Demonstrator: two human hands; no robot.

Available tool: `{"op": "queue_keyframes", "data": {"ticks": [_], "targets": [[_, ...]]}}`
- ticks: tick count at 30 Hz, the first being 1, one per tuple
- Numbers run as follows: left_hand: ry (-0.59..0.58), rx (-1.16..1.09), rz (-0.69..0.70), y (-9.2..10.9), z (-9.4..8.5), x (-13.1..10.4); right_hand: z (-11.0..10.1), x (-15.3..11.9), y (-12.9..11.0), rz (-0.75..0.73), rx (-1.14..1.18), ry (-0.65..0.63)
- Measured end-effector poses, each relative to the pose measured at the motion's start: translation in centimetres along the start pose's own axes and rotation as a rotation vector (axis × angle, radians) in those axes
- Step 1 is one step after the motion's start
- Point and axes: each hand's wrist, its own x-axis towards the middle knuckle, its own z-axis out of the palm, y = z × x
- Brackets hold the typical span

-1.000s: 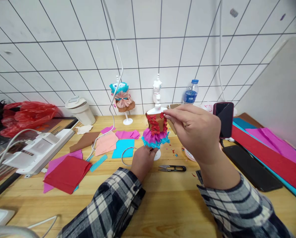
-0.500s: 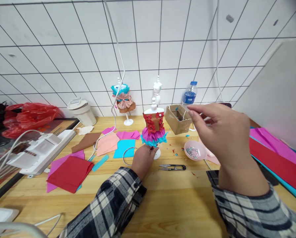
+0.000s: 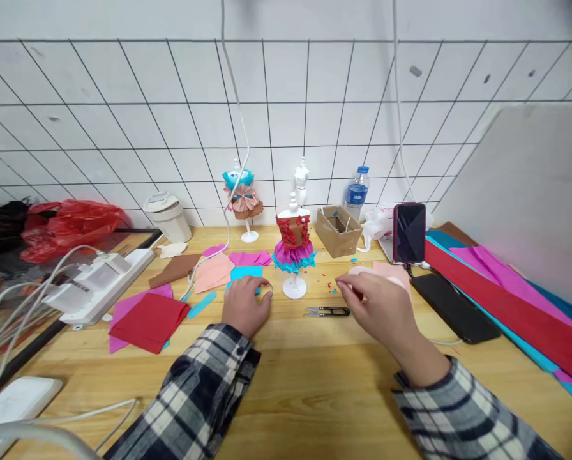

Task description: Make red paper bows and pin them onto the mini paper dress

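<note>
Nearest, two plaid flannel sleeves [image 3: 204, 390] on the pale wooden tabletop [image 3: 315, 383]. Left hand [image 3: 244, 305] resting palm down on the wood, fingers loosely curled, over the edge of a blue paper square [image 3: 245, 273] and a thin white wire ring [image 3: 268, 291]; grasp on either not discernible. Right hand [image 3: 376, 305] hovering low, thumb and forefinger drawn together as if pinching; anything between them too small to make out. Between the hands, small black thread snips [image 3: 327, 312] lying flat, untouched. Just beyond, the white miniature mannequin in a brown bodice with red bows and a pink-and-teal ruffled paper skirt [image 3: 293, 246], upright on its round base, free of both hands. Left of it, folded red paper sheets [image 3: 147, 319]. Farther back, an open brown cardboard box [image 3: 338, 230], a dark phone standing upright [image 3: 409, 232], a second dressed mannequin [image 3: 242, 195], and a clear water bottle with blue label [image 3: 356, 186] against the white tiled wall [image 3: 123, 128].
</note>
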Motion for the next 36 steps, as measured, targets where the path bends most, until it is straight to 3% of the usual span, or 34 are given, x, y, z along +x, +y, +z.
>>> {"op": "queue_keyframes", "data": {"ticks": [2,4,8,10,14,18,21,23,36], "targets": [[-0.055,0.024,-0.002,-1.9,-1.1,-0.8,1.4,-1.9,-0.6,0.010,0.133,-0.019],[-0.125,0.046,0.049,-3.4,-1.8,-1.5,2.4,-3.5,-0.9,0.043,0.247,-0.128],[-0.244,0.095,0.127,-4.0,-2.3,-1.9,3.2,-4.6,-1.5,0.060,0.347,-0.257],[-0.248,0.084,0.139,-3.5,-2.2,-1.8,3.4,-4.6,-1.8,0.035,0.377,-0.264],[-0.135,-0.128,0.045,-1.5,-2.1,-2.3,4.4,-4.5,-2.7,0.023,0.483,-0.281],[-0.115,-0.423,-0.020,1.5,-1.7,-4.2,5.6,-4.3,-3.9,0.172,0.682,-0.254],[-0.109,-0.512,-0.024,3.8,-1.3,-5.8,6.0,-4.1,-4.7,0.282,0.868,-0.249],[-0.152,-0.522,0.012,4.8,-1.1,-6.5,6.1,-4.0,-4.9,0.280,0.936,-0.248],[-0.357,-0.532,0.106,4.4,0.0,-6.9,6.9,-2.6,-4.1,-0.012,0.594,-0.248]]}}
